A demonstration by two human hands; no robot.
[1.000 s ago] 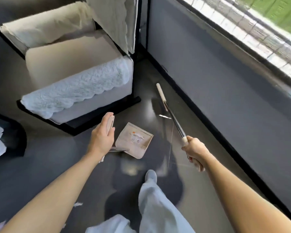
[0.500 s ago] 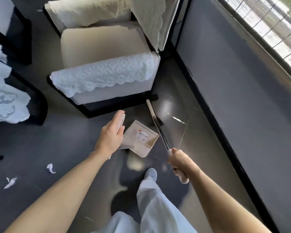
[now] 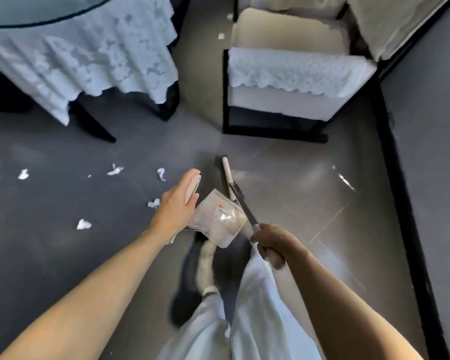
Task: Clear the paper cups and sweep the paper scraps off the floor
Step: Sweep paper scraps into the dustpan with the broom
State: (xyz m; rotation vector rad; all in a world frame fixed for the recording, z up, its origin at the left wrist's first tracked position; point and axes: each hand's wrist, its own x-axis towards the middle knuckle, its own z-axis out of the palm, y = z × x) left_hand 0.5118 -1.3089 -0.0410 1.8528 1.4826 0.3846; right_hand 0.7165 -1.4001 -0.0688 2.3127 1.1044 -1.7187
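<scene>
My left hand [image 3: 178, 205] grips the cream handle of a beige dustpan [image 3: 218, 219], which hangs above the dark floor with its labelled face up. My right hand [image 3: 269, 244] grips the pale grip of a broom handle [image 3: 244, 207]; its dark shaft runs up and left to a cream broom head [image 3: 227, 175] near the floor. Several white paper scraps [image 3: 115, 170] lie scattered on the floor to the left, one scrap [image 3: 154, 203] close to my left hand and another [image 3: 83, 224] further left. No paper cups are in view.
A round table with a white lace cloth [image 3: 89, 53] stands at the upper left on black legs. A cream armchair [image 3: 294, 81] with a lace cover sits ahead. A grey wall with black skirting [image 3: 400, 178] runs along the right. My legs and shoe [image 3: 205, 258] are below.
The view has swung left, bringing the table and the scattered scraps into sight. Both hands keep their hold on dustpan and broom, and the armchair has shifted to the upper right.
</scene>
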